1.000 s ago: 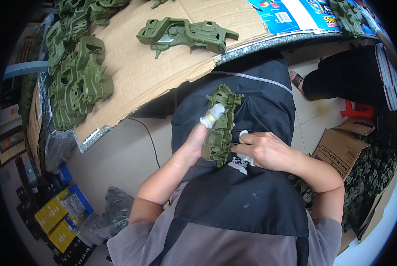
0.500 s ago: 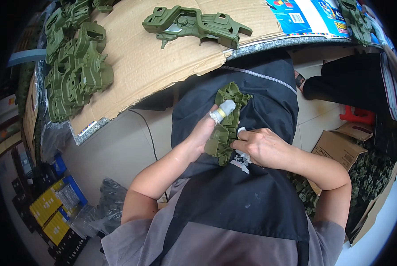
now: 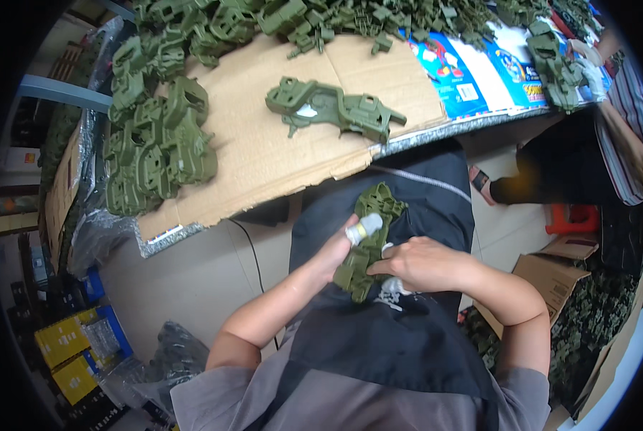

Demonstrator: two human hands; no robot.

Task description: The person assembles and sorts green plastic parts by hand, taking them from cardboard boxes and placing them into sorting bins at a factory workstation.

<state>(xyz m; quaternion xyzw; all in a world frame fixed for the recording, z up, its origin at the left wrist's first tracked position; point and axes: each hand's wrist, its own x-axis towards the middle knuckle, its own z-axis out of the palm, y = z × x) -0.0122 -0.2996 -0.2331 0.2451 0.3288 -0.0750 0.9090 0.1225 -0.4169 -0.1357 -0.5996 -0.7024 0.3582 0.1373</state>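
An olive-green moulded plastic part [image 3: 383, 203], ribbed and hollow, lies lengthwise over my lap on the black apron [image 3: 321, 205]. My left hand [image 3: 337, 250] grips its left side, with the thumb across it in a pale finger cover. At its lower right edge is my right hand [image 3: 428, 263], fingers curled and one fingertip touching the part. White covering shows at some right fingers; anything pinched there is hidden. Whitish scraps [image 3: 389, 296] sit below that hand on the apron. Another green part [image 3: 336, 108] rests on the cardboard ahead.
Cardboard [image 3: 264, 172] covers the table before me. Green parts [image 3: 159, 144] are stacked on its left, with smaller pieces [image 3: 321, 25] heaped behind. At right, another person's gloved hand [image 3: 593, 77] is near a green part. An open carton [image 3: 551, 284] and a red stool [image 3: 571, 219] stand below.
The view has tilted up, so the table sits lower and more heaped green pieces show. Both hands remain at the part on my lap, with little visible shift.
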